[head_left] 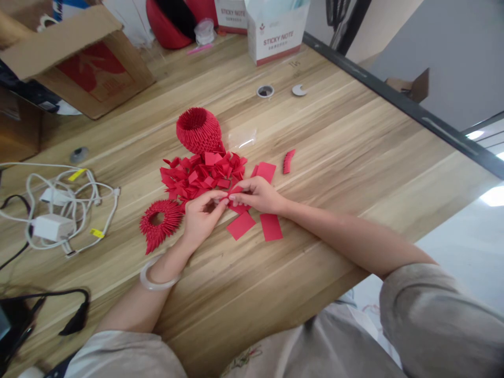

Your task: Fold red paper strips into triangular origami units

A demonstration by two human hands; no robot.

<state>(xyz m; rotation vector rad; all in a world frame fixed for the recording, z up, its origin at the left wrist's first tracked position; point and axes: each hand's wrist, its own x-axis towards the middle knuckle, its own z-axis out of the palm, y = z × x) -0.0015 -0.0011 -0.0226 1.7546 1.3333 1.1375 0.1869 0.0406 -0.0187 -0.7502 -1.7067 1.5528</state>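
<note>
Between the fingertips of my left hand [202, 215] and my right hand [258, 195] is a small red paper piece [235, 191], pinched by both. Flat red paper rectangles lie under and around my hands, one at the front [241, 226] and another to its right [271, 227]. Just beyond my hands is a pile of folded red paper pieces [197, 174]. Behind the pile stands a round red paper bowl shape [199, 130]. A spiky red paper ring [169, 216] lies left of my left hand. A short curved red strip [289, 161] lies to the right.
White cables with adapters [54, 227] lie at the left. An open cardboard box [114, 79] stands at the back left, a sticky note box [275, 34] at the back. A cable hole [265, 92] and its grey cover [299, 90] are on the wooden table [346, 157].
</note>
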